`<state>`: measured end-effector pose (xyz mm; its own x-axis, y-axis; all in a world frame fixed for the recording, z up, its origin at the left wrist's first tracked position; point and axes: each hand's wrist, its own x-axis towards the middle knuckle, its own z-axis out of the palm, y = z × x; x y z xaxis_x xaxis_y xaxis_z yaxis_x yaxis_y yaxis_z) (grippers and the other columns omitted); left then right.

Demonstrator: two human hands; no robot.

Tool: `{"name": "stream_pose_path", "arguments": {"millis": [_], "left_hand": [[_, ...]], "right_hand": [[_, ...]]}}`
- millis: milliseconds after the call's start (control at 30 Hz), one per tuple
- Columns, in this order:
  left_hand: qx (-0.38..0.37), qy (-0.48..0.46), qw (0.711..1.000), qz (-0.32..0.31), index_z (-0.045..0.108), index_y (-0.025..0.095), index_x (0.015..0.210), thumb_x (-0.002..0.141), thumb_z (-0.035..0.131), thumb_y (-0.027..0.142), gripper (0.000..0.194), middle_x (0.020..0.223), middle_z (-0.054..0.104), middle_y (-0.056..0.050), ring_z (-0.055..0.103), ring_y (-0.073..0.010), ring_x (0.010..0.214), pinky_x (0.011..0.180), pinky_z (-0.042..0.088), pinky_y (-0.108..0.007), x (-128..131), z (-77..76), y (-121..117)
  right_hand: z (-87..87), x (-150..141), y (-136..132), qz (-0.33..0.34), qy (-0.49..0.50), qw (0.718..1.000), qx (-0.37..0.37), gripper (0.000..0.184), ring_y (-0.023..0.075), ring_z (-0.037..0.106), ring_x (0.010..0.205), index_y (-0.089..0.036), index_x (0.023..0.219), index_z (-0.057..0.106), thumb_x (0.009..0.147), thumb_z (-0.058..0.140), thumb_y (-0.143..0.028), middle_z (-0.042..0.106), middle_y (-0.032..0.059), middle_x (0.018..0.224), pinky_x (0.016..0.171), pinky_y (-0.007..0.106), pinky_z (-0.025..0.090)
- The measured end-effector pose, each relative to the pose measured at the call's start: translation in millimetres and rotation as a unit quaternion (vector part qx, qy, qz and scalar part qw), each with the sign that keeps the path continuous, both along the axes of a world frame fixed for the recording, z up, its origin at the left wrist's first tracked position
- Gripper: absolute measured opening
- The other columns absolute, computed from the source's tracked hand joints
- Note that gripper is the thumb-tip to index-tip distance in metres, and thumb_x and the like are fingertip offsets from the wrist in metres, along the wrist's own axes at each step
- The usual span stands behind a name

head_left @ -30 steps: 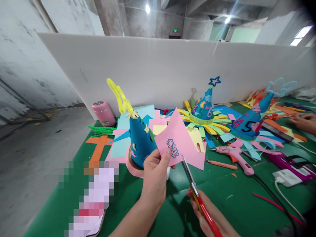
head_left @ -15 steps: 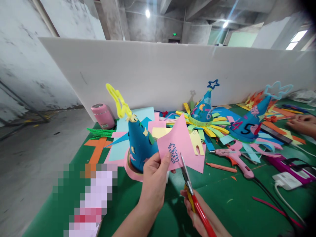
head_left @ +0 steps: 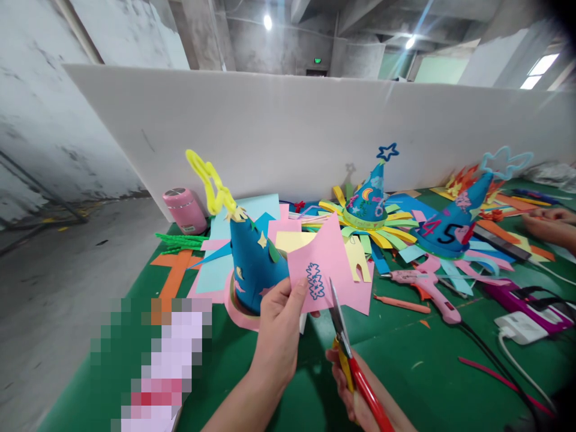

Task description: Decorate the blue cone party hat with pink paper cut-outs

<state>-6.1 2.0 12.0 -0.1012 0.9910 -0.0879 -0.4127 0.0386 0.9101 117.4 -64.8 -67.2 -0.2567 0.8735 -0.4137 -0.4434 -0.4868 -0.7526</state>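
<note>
Between thumb and fingers, my left hand [head_left: 282, 321] pinches a sheet of pink paper [head_left: 321, 249] that carries a small dark blue outline drawing. My right hand [head_left: 355, 384] is closed round the handles of the scissors [head_left: 344, 336], which have red and yellow grips. Their blades point up at the paper's lower right edge, beside the drawing. Just behind my left hand stands a blue paper cone hat [head_left: 252, 264] with stars, a pink brim and a yellow fuzzy shape on its tip.
Two decorated cone hats [head_left: 369, 198] [head_left: 454, 222] stand further right. A pink glue gun [head_left: 427, 288], an orange crayon-like stick [head_left: 402, 304] and a purple power strip [head_left: 526, 306] lie at right. A pink cup [head_left: 184, 211] stands back left. Another person's hand [head_left: 549, 225] is at far right.
The hands, paper and scissors keep nearly the same places. The paper is turned slightly, and the right hand with the scissors has shifted a little. The whole view has drifted slightly.
</note>
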Motion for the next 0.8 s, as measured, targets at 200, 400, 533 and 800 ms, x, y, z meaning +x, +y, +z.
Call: {"name": "stream_pose_path", "arguments": {"millis": [200,400,533,800], "left_hand": [[0.006,0.006,1.000,-0.003,0.068,0.017,0.080,0.074,0.061,0.028,0.014,0.059,0.055,0.003,0.045,-0.0075,0.054,0.052,0.038,-0.018,-0.4,-1.8,0.0],[0.008,0.013,1.000,-0.010,0.068,0.018,0.081,0.076,0.060,0.029,0.014,0.065,0.059,0.002,0.046,-0.0072,0.056,0.053,0.038,-0.017,-0.9,-1.9,0.8],[0.006,0.010,1.000,-0.005,0.068,0.018,0.081,0.076,0.060,0.028,0.014,0.061,0.057,0.003,0.045,-0.0068,0.054,0.052,0.038,-0.017,-1.4,-2.2,1.5],[0.016,-0.016,1.000,-0.007,0.067,0.018,0.085,0.076,0.060,0.026,0.014,0.068,0.061,0.001,0.049,-0.0085,0.058,0.054,0.040,-0.019,-2.7,-3.4,1.7]], "right_hand": [[-14.9,-6.4,3.1,-0.020,0.045,0.998,-0.046,0.038,0.0032,0.040,0.029,-0.020,0.081,0.062,0.061,0.062,-0.053,0.052,-0.0050,0.052,0.028,0.014,0.026],[-16.4,-17.2,8.6,-0.062,0.111,0.983,-0.134,0.038,-0.0003,0.030,0.021,-0.018,0.071,0.058,0.054,0.069,-0.049,0.046,-0.0089,0.041,0.022,0.010,0.017],[-18.0,-18.3,8.4,-0.064,0.118,0.980,-0.144,0.035,-0.0006,0.030,0.021,-0.018,0.070,0.058,0.053,0.070,-0.047,0.045,-0.0095,0.039,0.022,0.009,0.016],[-25.8,-20.4,7.3,-0.067,0.101,0.986,-0.117,0.031,0.0008,0.032,0.026,-0.018,0.070,0.057,0.064,0.063,-0.048,0.042,-0.0083,0.043,0.026,0.012,0.020]]}}
